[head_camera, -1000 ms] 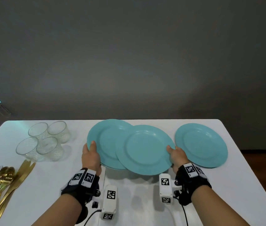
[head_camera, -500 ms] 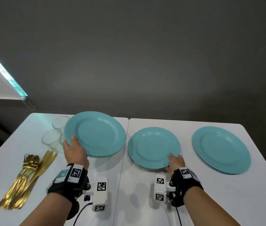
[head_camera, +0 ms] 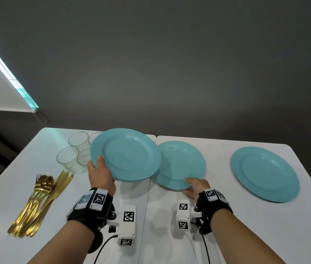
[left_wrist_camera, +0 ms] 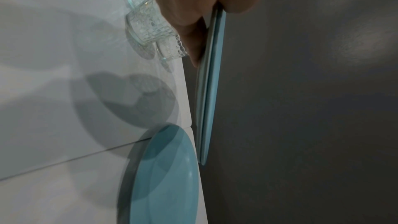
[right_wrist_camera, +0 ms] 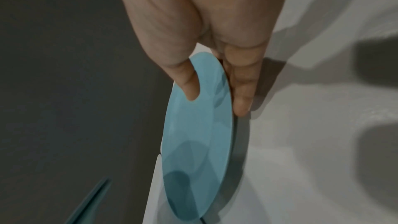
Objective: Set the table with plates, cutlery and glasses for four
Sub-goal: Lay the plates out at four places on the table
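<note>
Head view: the left hand (head_camera: 101, 176) gripped two stacked teal plates (head_camera: 126, 155) above the white table (head_camera: 246, 235); the right hand (head_camera: 195, 186) pinched a third plate (head_camera: 181, 164); a fourth plate (head_camera: 265, 173) lay placed; glasses (head_camera: 68, 159) and gold cutlery (head_camera: 40, 201) waited ungrouped.
Left wrist view: thumb and fingers (left_wrist_camera: 193, 40) clamped both rims.
Right wrist view: the third plate was nearly down.
Progress: early, I judged.

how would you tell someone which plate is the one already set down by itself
On the white table, look to the far right. The teal plate there lies flat with no hand on it, unlike the two beside it, each gripped at the rim.
</note>
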The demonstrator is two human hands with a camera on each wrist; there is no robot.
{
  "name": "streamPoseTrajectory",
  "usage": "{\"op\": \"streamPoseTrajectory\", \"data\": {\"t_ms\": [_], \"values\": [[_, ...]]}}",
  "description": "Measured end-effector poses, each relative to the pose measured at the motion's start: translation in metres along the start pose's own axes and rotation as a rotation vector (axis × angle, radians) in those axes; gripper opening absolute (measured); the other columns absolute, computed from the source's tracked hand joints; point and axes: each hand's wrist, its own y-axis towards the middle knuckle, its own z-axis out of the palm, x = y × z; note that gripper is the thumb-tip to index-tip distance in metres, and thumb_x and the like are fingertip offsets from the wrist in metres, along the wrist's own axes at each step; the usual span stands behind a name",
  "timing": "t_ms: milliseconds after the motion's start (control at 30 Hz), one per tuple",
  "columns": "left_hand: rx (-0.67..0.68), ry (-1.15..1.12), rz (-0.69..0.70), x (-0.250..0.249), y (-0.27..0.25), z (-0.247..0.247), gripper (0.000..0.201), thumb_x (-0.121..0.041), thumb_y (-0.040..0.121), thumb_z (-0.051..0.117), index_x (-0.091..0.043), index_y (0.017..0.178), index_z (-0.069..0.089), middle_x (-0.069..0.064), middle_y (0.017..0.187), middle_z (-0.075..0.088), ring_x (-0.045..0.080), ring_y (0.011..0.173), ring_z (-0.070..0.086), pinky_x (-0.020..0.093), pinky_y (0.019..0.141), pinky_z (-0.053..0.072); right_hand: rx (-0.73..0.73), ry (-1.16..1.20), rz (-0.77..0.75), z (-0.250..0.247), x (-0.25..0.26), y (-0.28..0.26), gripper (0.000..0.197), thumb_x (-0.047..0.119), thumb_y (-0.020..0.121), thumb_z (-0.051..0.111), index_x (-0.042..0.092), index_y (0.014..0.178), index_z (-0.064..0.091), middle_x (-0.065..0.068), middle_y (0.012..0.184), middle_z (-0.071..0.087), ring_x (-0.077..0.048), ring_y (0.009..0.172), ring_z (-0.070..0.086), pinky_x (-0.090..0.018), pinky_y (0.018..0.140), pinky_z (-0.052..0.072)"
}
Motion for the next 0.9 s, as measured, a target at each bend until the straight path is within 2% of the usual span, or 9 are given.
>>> {"op": "streamPoseTrajectory", "data": {"t_ms": [100, 167, 233, 433, 533, 567, 633, 767, 900], "values": [[0.023, -0.034, -0.034, 0.000, -0.001, 0.004, 0.042, -0.038, 0.097, 0.039, -0.016, 0.133, 0.042, 0.008, 0.120, 0.053, 0.028, 0.106, 0.055, 0.041, 0.094, 0.049, -0.024, -0.062, -0.012, -0.007, -0.003, 0.003, 0.017, -0.002, 0.087, 0.058, -0.003, 0.104, 0.057, -0.015, 0.076, 0.059, -0.025, 0.065, 0.057, -0.035, 0.069, 0.054], [0.045, -0.073, -0.054, 0.000, -0.003, 0.007, 0.039, -0.037, 0.098, 0.038, -0.020, 0.134, 0.042, 0.003, 0.116, 0.052, 0.024, 0.101, 0.053, 0.039, 0.089, 0.049, -0.047, -0.081, 0.003, -0.014, -0.001, 0.003, 0.005, -0.003, 0.087, 0.058, -0.004, 0.091, 0.057, -0.014, 0.066, 0.052, -0.022, 0.055, 0.050, -0.028, 0.049, 0.051], [0.074, -0.084, -0.046, 0.003, -0.005, 0.008, 0.039, -0.035, 0.099, 0.037, -0.019, 0.135, 0.041, 0.003, 0.116, 0.051, 0.023, 0.101, 0.052, 0.036, 0.086, 0.048, -0.077, -0.096, 0.029, -0.025, 0.001, 0.003, 0.013, -0.003, 0.088, 0.056, -0.003, 0.076, 0.053, -0.014, 0.065, 0.049, -0.023, 0.053, 0.048, -0.023, 0.037, 0.048], [0.102, -0.080, -0.068, 0.010, -0.014, 0.015, 0.039, -0.032, 0.100, 0.037, -0.019, 0.136, 0.040, 0.007, 0.129, 0.052, 0.020, 0.100, 0.051, 0.029, 0.082, 0.047, -0.174, -0.023, 0.047, -0.070, 0.004, 0.006, 0.021, -0.004, 0.090, 0.053, -0.004, 0.069, 0.049, -0.016, 0.065, 0.049, -0.026, 0.055, 0.049, -0.029, 0.034, 0.050], [0.157, -0.080, -0.067, 0.010, -0.026, 0.023, 0.039, -0.027, 0.102, 0.033, -0.013, 0.138, 0.038, 0.006, 0.124, 0.048, 0.017, 0.098, 0.045, 0.006, 0.059, 0.047, -0.216, 0.023, 0.026, -0.091, 0.005, 0.009, 0.020, -0.002, 0.090, 0.053, -0.003, 0.070, 0.050, -0.016, 0.064, 0.050, -0.025, 0.055, 0.051, -0.032, 0.042, 0.051], [0.165, -0.075, -0.067, 0.010, -0.029, 0.025, 0.040, -0.027, 0.102, 0.033, -0.012, 0.139, 0.037, 0.004, 0.118, 0.046, 0.017, 0.098, 0.045, 0.005, 0.050, 0.045, -0.224, 0.031, 0.027, -0.097, 0.005, 0.009, 0.020, -0.001, 0.090, 0.053, -0.003, 0.070, 0.050, -0.016, 0.064, 0.050, -0.025, 0.055, 0.051, -0.031, 0.041, 0.051], [0.175, -0.081, -0.115, 0.015, -0.029, 0.032, 0.042, -0.032, 0.101, 0.033, -0.014, 0.138, 0.037, 0.004, 0.115, 0.047, 0.023, 0.101, 0.050, 0.019, 0.058, 0.050, -0.223, 0.040, 0.026, -0.104, 0.005, 0.008, 0.021, 0.002, 0.091, 0.054, -0.001, 0.071, 0.051, -0.014, 0.064, 0.051, -0.024, 0.055, 0.051, -0.032, 0.044, 0.050], [0.185, -0.070, -0.131, 0.031, -0.034, 0.046, 0.072, -0.061, 0.086, 0.032, -0.013, 0.139, 0.037, 0.013, 0.140, 0.046, 0.034, 0.126, 0.048, 0.048, 0.102, 0.044, -0.116, -0.031, -0.033, -0.095, 0.012, -0.014, 0.027, 0.025, 0.094, 0.056, 0.003, 0.079, 0.055, -0.010, 0.069, 0.055, -0.024, 0.055, 0.052, -0.023, 0.038, 0.048], [0.294, -0.123, -0.207, 0.037, -0.054, 0.051, 0.052, -0.054, 0.096, 0.027, -0.024, 0.134, 0.044, -0.001, 0.129, 0.054, 0.024, 0.116, 0.054, 0.042, 0.098, 0.045, 0.097, -0.052, -0.167, -0.073, 0.018, -0.047, 0.026, 0.037, 0.094, 0.053, 0.011, 0.095, 0.057, -0.011, 0.087, 0.062, -0.024, 0.064, 0.059, -0.028, 0.051, 0.051]]}}
